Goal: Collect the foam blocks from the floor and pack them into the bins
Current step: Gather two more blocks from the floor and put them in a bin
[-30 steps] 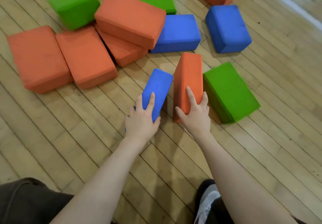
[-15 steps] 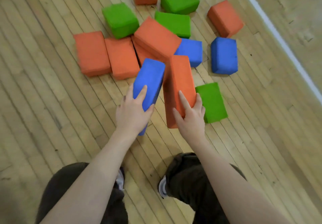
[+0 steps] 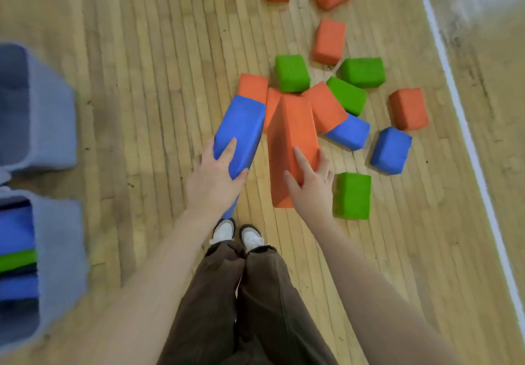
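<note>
Two foam blocks held above wood floor (image 3: 142, 80).
Left hand (image 3: 213, 177) gripping blue block (image 3: 241, 131), right hand (image 3: 309, 185) gripping orange block (image 3: 292, 137), fingers spread; blurred grey bins (image 3: 56, 251) apparently far left.

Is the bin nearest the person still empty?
No, the nearer bin at the left edge already holds blue and green blocks stacked inside it.

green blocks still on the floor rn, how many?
4. One atop the pile's far side, one to its right, one leaning on the pile's right edge, one beside the right hand. Others may be hidden underneath.
</note>
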Demonstrator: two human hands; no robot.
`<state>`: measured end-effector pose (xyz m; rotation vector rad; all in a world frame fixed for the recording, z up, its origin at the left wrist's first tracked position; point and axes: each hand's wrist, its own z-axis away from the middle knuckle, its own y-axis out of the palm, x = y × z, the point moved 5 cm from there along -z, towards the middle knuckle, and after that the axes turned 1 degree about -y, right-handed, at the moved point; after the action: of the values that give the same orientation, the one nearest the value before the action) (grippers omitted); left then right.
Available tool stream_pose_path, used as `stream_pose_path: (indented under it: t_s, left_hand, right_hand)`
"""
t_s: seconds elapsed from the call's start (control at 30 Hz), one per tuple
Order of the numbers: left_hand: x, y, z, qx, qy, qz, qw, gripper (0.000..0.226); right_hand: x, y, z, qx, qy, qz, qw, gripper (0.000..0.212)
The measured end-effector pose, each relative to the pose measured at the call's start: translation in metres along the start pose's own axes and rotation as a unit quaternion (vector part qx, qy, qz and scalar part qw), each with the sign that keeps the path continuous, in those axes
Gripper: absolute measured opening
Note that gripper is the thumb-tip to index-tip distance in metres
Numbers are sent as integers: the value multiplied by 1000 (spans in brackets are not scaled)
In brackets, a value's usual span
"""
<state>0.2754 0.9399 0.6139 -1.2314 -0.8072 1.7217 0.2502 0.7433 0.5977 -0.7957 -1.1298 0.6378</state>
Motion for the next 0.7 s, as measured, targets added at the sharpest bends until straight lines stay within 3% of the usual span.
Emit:
stream_pose_path:
  t_s: [0.13, 0.3, 0.5, 0.7]
  left_hand:
    - [42, -35, 51, -51, -111, 31, 992, 62]
    - [111, -43, 135, -129, -267, 90, 951, 62]
    - [175, -25, 262, -230, -457, 185, 839, 62]
    - [203, -14, 357, -282, -590, 212, 726, 61]
  right_hand:
    - [50, 16, 7, 72, -88, 16, 993, 54]
    - [119, 57, 28, 159, -206, 69, 963, 52]
    - [206, 119, 110, 275, -382, 103, 876, 52]
    - [274, 177, 205, 367, -524, 113, 760, 52]
